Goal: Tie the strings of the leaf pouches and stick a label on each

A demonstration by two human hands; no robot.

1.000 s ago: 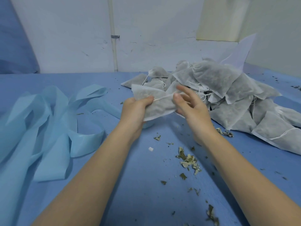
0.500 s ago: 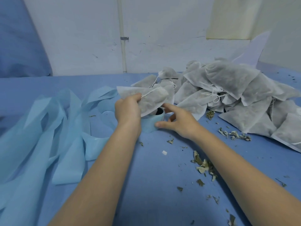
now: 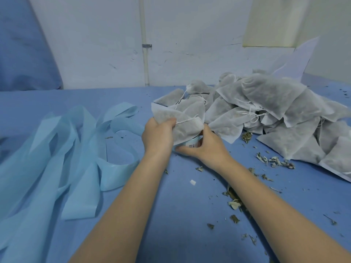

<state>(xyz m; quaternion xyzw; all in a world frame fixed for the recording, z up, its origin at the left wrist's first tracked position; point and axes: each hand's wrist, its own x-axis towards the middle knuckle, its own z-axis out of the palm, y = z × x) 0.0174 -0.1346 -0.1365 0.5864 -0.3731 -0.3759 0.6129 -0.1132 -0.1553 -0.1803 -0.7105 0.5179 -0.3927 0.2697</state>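
Both hands meet a little above the blue counter (image 3: 182, 215). Left hand (image 3: 158, 134) has its fingers curled tight round one leaf pouch (image 3: 182, 122) and holds it up. Right hand (image 3: 204, 147) sits just below and beside the pouch, with finger and thumb curled round a small roll of labels (image 3: 192, 144); whether a label is pinched yet is hard to tell.

I think the job now is getting a label off the roll. To do it well, peel slowly from one corner, keep the pouch flat and steady, then press the label down smooth on the cloth.

Crumbs of dry leaf (image 3: 234, 202) lie near the right arm. Long, pale blue strips (image 3: 83, 164) curl on the left side.

This pouch is soft, thin and white-grey, dark leaves showing through, with a white string (image 3: 187, 120) across its top. Behind the hands, on the right, more pouches (image 3: 275, 111) sit in a big heap.
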